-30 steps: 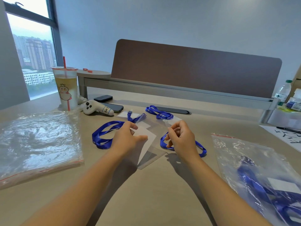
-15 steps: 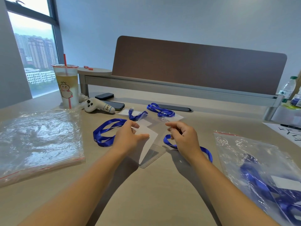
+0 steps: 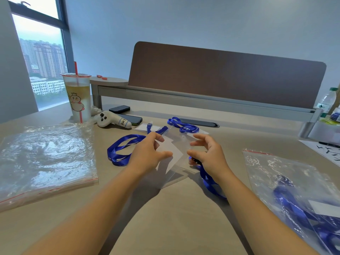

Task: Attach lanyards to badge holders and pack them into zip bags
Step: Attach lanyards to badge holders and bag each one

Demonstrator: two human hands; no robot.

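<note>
My left hand (image 3: 148, 156) pinches the left edge of a clear badge holder (image 3: 173, 155) with a white card inside, lifted slightly off the desk. My right hand (image 3: 208, 156) is at the holder's right edge, index finger and thumb spread. Its lower fingers curl around the dark clip end of a blue lanyard (image 3: 209, 183), which trails back under my wrist. A second blue lanyard (image 3: 123, 148) lies looped to the left of my left hand. A third lanyard (image 3: 182, 126) rests on another holder farther back.
A stack of empty zip bags (image 3: 46, 159) lies at the left. At the right lies a zip bag (image 3: 294, 190) with blue lanyards inside. Behind stand a drink cup (image 3: 77, 96), a plush toy (image 3: 110, 121), two phones (image 3: 131, 119), a desk divider (image 3: 220, 78) and a bottle (image 3: 327, 100).
My right hand has spread its index finger and thumb and shifted right, away from the holder's top. The lanyard now trails under my right wrist. My left hand stays on the holder.
</note>
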